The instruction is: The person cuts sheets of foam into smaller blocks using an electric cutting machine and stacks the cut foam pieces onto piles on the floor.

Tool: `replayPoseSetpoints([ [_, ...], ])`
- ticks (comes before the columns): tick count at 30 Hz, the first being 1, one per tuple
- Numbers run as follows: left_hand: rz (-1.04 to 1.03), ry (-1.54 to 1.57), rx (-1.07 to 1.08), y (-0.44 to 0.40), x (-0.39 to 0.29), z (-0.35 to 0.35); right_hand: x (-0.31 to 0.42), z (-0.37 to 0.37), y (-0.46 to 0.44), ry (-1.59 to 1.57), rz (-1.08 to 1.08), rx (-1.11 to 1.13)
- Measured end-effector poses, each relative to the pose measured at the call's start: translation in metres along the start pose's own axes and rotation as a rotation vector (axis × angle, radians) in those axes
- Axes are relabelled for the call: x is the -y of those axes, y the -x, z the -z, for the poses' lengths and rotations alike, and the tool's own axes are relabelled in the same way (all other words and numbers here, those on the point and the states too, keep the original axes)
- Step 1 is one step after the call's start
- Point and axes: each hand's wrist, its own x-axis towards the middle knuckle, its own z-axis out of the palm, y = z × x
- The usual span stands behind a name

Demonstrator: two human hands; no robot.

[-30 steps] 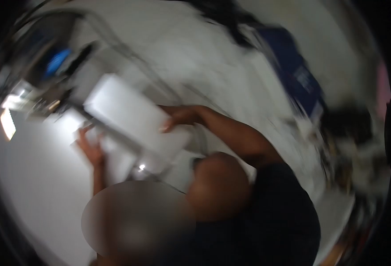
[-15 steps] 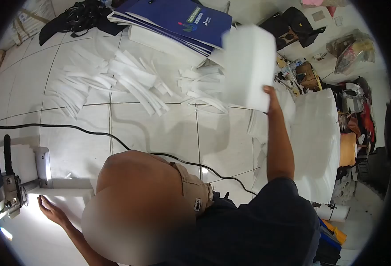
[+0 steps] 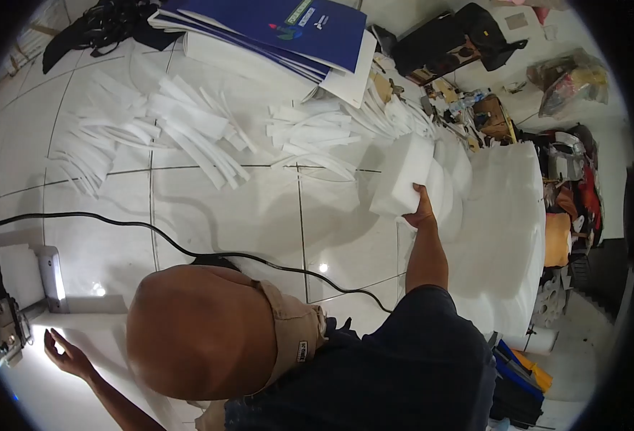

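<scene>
My right hand (image 3: 421,207) grips the near end of a thick white foam block (image 3: 405,176), thumb on its upper face. The block stands low at the floor, beside more rounded white foam stacks (image 3: 455,172). I cannot tell if it touches the floor. At the lower left, my left hand (image 3: 67,354) is held with its fingers slightly curled and apart, nothing between them. It lies beside a lit white sheet or surface (image 3: 90,323), near a grey and blue machine (image 3: 4,327) cut off by the view's edge. A brown cap (image 3: 202,330) fills the lower middle.
Loose white foam strips (image 3: 195,133) lie in heaps on the tiled floor (image 3: 223,208). A black cable (image 3: 259,263) crosses it. Blue printed folders (image 3: 281,32) are piled at the top. Large white sheets (image 3: 503,230) are stacked at right, with a black case (image 3: 442,47) behind.
My right hand has lowered the foam block from a raised position to beside the other foam stacks. My left hand stays by the machine, and the whole view has shifted slightly.
</scene>
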Motion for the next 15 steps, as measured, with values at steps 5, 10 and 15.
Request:
replayPoseSetpoints([
  [5, 0.014, -0.062, 0.008, 0.000, 0.011, 0.012, -0.019, 0.033, -0.049, 0.461, -0.106, -0.192],
  [10, 0.033, -0.106, 0.014, -0.004, -0.001, 0.016, -0.030, 0.027, -0.065, 0.547, 0.053, -0.289],
  [15, 0.005, -0.097, 0.023, -0.002, -0.002, 0.008, -0.025, -0.034, -0.012, 1.129, 0.780, -0.800],
])
